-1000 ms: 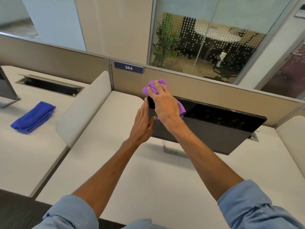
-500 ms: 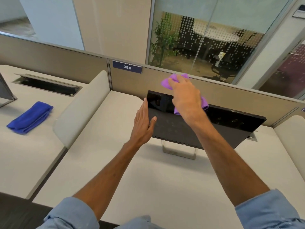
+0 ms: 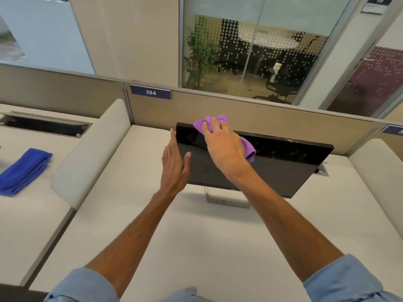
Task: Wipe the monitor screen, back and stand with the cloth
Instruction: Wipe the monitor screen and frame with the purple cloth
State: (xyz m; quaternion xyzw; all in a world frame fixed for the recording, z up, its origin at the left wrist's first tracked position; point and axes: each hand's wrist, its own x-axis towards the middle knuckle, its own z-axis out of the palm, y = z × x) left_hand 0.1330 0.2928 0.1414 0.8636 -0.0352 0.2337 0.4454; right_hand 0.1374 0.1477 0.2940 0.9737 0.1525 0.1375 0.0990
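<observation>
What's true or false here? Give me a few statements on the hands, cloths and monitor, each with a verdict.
1. The right hand holds a purple cloth against the monitor. True.
2. The left hand is a fist. False: it is open, flat against the monitor's left edge.
3. A blue cloth lies on the next desk to the left. True.
4. The purple cloth is at the monitor's bottom right corner. False: it is near the top left.
5. The sign reads 348. False: it reads 384.

blue cloth [image 3: 24,171]: on left desk [image 3: 32,225] | 384 sign [image 3: 151,92]: on partition [image 3: 229,110]
</observation>
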